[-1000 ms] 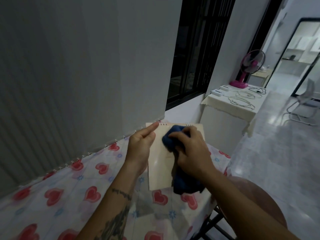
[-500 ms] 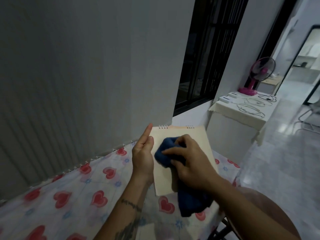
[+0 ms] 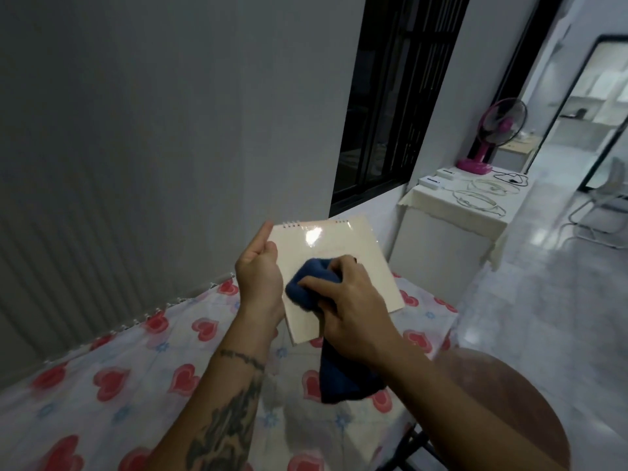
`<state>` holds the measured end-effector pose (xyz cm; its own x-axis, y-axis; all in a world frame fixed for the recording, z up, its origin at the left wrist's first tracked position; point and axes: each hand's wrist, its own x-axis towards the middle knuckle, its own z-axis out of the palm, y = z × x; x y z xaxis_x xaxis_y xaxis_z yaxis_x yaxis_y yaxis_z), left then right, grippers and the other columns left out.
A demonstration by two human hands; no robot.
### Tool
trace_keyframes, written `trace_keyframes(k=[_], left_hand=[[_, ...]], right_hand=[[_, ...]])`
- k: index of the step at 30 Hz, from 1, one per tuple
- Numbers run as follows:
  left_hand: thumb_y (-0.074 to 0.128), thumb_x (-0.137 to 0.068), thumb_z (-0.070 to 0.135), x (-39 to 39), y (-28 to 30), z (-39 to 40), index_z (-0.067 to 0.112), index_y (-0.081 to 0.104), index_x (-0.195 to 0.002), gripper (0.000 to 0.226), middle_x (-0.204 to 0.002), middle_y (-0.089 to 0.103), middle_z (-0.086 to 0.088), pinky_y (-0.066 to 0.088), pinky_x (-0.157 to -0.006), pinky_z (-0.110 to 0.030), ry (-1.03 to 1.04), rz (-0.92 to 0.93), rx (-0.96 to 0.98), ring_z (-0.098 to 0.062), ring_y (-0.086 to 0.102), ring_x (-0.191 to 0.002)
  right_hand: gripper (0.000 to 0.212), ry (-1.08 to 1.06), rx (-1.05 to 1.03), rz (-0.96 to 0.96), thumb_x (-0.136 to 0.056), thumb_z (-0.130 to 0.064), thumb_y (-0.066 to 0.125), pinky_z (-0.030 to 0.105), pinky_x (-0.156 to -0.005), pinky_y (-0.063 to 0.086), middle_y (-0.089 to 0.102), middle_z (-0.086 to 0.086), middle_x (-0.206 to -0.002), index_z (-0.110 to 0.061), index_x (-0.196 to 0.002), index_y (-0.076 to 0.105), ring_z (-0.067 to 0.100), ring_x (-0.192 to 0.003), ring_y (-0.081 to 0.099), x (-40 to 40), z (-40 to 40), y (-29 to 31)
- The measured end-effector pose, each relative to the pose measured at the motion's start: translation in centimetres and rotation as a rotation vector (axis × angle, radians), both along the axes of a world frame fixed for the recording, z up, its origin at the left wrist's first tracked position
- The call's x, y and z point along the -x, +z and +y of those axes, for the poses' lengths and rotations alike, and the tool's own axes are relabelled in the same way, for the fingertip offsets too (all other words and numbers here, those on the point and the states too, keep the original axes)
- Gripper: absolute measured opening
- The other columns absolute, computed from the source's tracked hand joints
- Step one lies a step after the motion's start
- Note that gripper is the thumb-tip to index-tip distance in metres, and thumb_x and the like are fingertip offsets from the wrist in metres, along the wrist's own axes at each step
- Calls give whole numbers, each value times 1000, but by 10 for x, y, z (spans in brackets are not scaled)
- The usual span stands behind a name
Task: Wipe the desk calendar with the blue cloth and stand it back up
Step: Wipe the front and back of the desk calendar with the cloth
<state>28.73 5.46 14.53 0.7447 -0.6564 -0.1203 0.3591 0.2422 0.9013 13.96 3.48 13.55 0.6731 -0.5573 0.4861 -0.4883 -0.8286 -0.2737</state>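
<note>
The cream desk calendar (image 3: 343,253), spiral-bound along its top edge, is held in the air above the table, tilted towards me. My left hand (image 3: 260,273) grips its left edge. My right hand (image 3: 346,300) presses the bunched blue cloth (image 3: 307,280) against the calendar's face, near its lower left. The rest of the cloth hangs down below my right wrist. A light glare shows on the upper part of the page.
Below lies a table with a heart-print tablecloth (image 3: 136,379), against a grey wall. A round brown stool (image 3: 509,402) stands at the right. Farther off, a white-covered side table (image 3: 455,212) holds a pink fan (image 3: 492,134) and cables, beside a dark window.
The calendar has been turned to show more of its face and lifted slightly. My right hand with the cloth has slid from the calendar's top down to its lower left.
</note>
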Motion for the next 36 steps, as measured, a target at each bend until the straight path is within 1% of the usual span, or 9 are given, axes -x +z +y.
trace_keyframes(k=[5,7,11,14,17,21,27,32,36], left_hand=[[46,-102,24,-5,-19,2,42,68,-108,29,-113,70,6,61,-66,-34,37,14,-76,-24,71,-86],[46,-102,23,0,-23,2,43,68,-113,32,-109,71,7,62,-63,-34,35,17,-79,-24,71,-85],[42,-101,14,18,-29,-3,34,66,-126,40,-121,66,1,60,-67,-27,22,-43,-77,-19,66,-88],[43,-100,13,18,-28,-6,35,69,-120,40,-115,67,1,58,-58,-24,11,-15,-117,-18,66,-83],[44,-99,11,8,-31,-3,39,72,-102,40,-106,69,5,59,-58,-30,-17,31,-176,-22,67,-81],[43,-99,8,4,-36,2,40,73,-81,47,-97,68,14,52,-44,-23,-4,8,-214,-20,65,-72],[46,-101,14,9,-44,1,41,75,-76,47,-96,71,11,50,-42,-22,-36,29,-220,-19,65,-72],[45,-102,17,8,-48,-5,41,77,-80,46,-103,73,8,53,-56,-29,-40,66,-221,-22,67,-77],[44,-102,15,8,-49,-3,41,76,-84,45,-100,72,9,53,-49,-26,-45,49,-216,-22,66,-75]], right_hand=[[35,34,-39,97,-85,-22,63,29,-79,45,45,-1,-113,-37,-116,62,15,-104,41,27,3,-27],[36,14,-37,143,-84,-25,62,27,-78,43,41,-4,-112,-39,-117,61,14,-103,40,32,-4,-30],[30,-192,38,68,-84,-33,61,33,-74,43,44,0,-106,-35,-114,62,19,-98,43,14,-11,-22],[31,-110,114,85,-79,-35,63,32,-71,40,45,2,-109,-35,-111,62,19,-98,42,11,-2,-30],[36,-21,23,97,-77,-27,66,35,-72,46,47,2,-110,-36,-112,62,18,-97,45,38,6,-53],[34,-179,-60,72,-82,-28,64,28,-79,46,43,-3,-112,-39,-115,63,13,-98,43,74,-13,-69],[29,-445,-76,-5,-90,-30,58,31,-77,45,45,3,-109,-30,-118,65,20,-94,46,80,-44,-58],[32,-146,-28,105,-84,-29,57,25,-77,41,45,-2,-111,-38,-114,64,13,-100,43,86,-20,-72],[32,-216,-98,84,-85,-26,61,27,-82,44,43,-4,-110,-37,-114,65,13,-102,41,103,-35,-74]])
